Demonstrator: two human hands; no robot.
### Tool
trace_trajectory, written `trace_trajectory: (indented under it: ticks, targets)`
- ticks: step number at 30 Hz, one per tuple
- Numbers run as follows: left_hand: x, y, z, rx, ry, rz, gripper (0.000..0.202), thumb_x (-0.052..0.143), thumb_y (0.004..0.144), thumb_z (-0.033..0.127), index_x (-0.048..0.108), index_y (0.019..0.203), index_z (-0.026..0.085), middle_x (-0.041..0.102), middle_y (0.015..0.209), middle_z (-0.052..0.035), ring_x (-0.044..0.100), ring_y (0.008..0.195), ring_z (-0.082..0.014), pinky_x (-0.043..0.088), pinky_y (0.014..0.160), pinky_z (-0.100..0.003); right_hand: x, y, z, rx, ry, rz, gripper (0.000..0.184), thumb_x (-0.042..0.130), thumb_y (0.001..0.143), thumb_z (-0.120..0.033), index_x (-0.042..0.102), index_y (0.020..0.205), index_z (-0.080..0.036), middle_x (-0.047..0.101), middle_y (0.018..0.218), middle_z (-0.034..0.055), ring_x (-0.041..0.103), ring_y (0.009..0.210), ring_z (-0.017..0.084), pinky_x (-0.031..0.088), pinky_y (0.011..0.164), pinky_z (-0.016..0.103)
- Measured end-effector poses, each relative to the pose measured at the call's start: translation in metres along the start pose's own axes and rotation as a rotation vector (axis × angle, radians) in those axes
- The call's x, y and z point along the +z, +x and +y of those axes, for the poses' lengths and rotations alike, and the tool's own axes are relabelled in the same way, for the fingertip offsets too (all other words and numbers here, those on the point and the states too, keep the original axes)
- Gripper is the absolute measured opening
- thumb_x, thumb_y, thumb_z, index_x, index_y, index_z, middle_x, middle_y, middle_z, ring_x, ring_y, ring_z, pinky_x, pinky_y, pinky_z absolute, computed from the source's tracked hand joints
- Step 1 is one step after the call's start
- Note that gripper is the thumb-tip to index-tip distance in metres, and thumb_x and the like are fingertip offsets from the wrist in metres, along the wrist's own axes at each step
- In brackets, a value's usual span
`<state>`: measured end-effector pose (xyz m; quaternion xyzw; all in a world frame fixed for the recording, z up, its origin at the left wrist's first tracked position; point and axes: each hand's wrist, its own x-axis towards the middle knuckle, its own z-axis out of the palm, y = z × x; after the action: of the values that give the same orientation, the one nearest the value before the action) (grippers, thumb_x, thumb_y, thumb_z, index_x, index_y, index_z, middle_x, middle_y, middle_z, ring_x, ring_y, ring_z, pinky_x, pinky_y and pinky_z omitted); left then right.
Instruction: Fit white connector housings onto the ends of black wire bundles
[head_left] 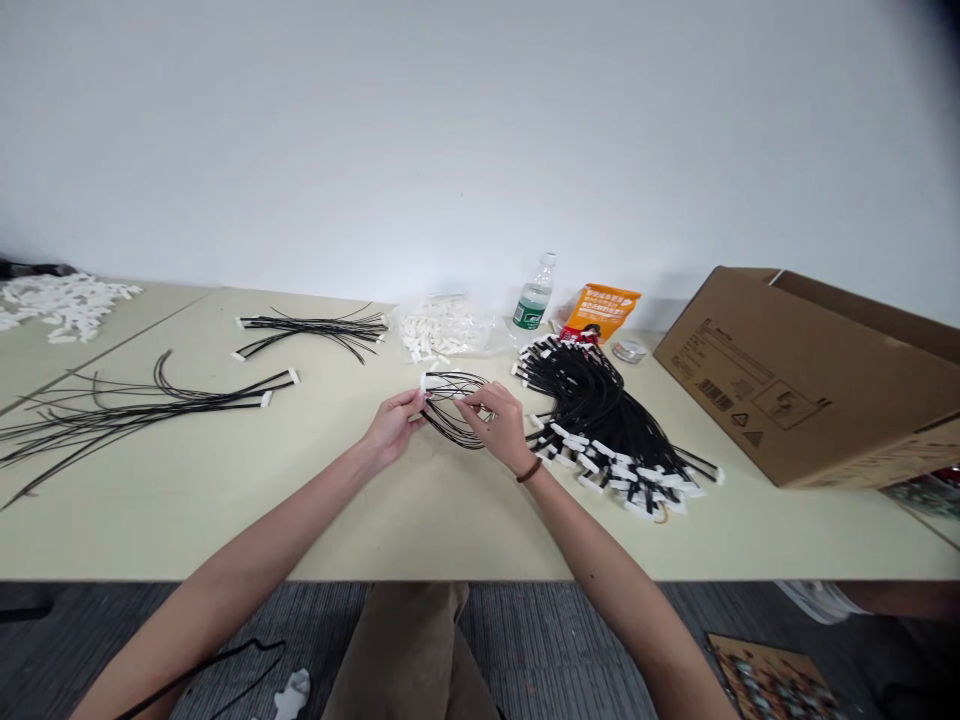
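Note:
My left hand [397, 425] pinches a white plug at one end of a wire harness [454, 432], whose thin black wires bow out in a loop between my hands. On the loop's other side, my right hand [495, 418] has its fingers closed around some of these wires; the exact wire ends are too small to make out. Right of my right hand lies a big heap of black wire harnesses [615, 410] with white connectors. Two looser bundles rest to the left: a near wire bundle [187, 408] and a far wire bundle [315, 328].
Behind my hands sits a clear bag of white connectors [442, 325], beside a water bottle [534, 295] and an orange packet [604, 310]. A small round tin [628, 351] stands near a large cardboard box [810, 380] at right. More white connectors [71, 300] are piled far left.

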<state>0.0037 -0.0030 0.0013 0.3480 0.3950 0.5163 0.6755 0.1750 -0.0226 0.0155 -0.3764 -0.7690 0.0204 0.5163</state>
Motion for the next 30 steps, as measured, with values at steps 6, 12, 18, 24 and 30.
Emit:
trace_trajectory:
  ticks: [6, 12, 18, 24, 30]
  targets:
    - [0.0005, -0.0007, 0.0002, 0.008, 0.009, -0.005, 0.018, 0.071, 0.061, 0.029, 0.064, 0.068, 0.015, 0.055, 0.072, -0.0008, 0.047, 0.070, -0.0095, 0.037, 0.069, -0.024, 0.0011, -0.0005, 0.0011, 0.045, 0.025, 0.005, 0.021, 0.053, 0.084, -0.030, 0.057, 0.067, -0.019, 0.052, 0.059, -0.0003, 0.046, 0.062, 0.012, 0.040, 0.062, 0.027]
    - [-0.0006, 0.0007, 0.0003, 0.011, 0.003, 0.002, 0.016, 0.071, 0.060, 0.027, 0.064, 0.068, 0.015, 0.055, 0.071, -0.0003, 0.047, 0.069, -0.0092, 0.037, 0.068, -0.024, 0.0015, -0.0005, 0.0001, 0.051, 0.038, 0.003, 0.021, 0.053, 0.084, -0.030, 0.057, 0.066, -0.019, 0.051, 0.059, -0.0003, 0.046, 0.062, 0.012, 0.040, 0.062, 0.027]
    - [-0.0011, 0.0007, 0.0002, 0.023, 0.011, -0.015, 0.019, 0.073, 0.059, 0.030, 0.064, 0.068, 0.015, 0.055, 0.071, -0.0004, 0.046, 0.069, -0.0094, 0.037, 0.068, -0.024, 0.0018, -0.0006, 0.0002, 0.055, 0.042, 0.010, 0.021, 0.054, 0.083, -0.029, 0.056, 0.066, -0.018, 0.050, 0.058, -0.0007, 0.045, 0.061, 0.012, 0.038, 0.061, 0.026]
    - [-0.0023, 0.0017, -0.0009, 0.037, 0.033, -0.014, 0.020, 0.072, 0.059, 0.031, 0.065, 0.070, 0.016, 0.057, 0.073, -0.0011, 0.047, 0.070, -0.0097, 0.037, 0.068, -0.024, 0.0021, -0.0002, -0.0013, 0.089, 0.074, 0.023, 0.021, 0.054, 0.082, -0.028, 0.054, 0.064, -0.018, 0.047, 0.058, -0.0014, 0.043, 0.059, 0.011, 0.037, 0.059, 0.026]
    - [-0.0034, 0.0015, -0.0013, 0.061, 0.066, -0.017, 0.022, 0.073, 0.058, 0.034, 0.065, 0.069, 0.016, 0.056, 0.072, -0.0007, 0.047, 0.071, -0.0099, 0.036, 0.067, -0.023, 0.0022, -0.0009, -0.0022, 0.147, 0.117, 0.019, 0.022, 0.054, 0.082, -0.028, 0.053, 0.062, -0.018, 0.046, 0.058, -0.0017, 0.042, 0.059, 0.011, 0.036, 0.059, 0.025]
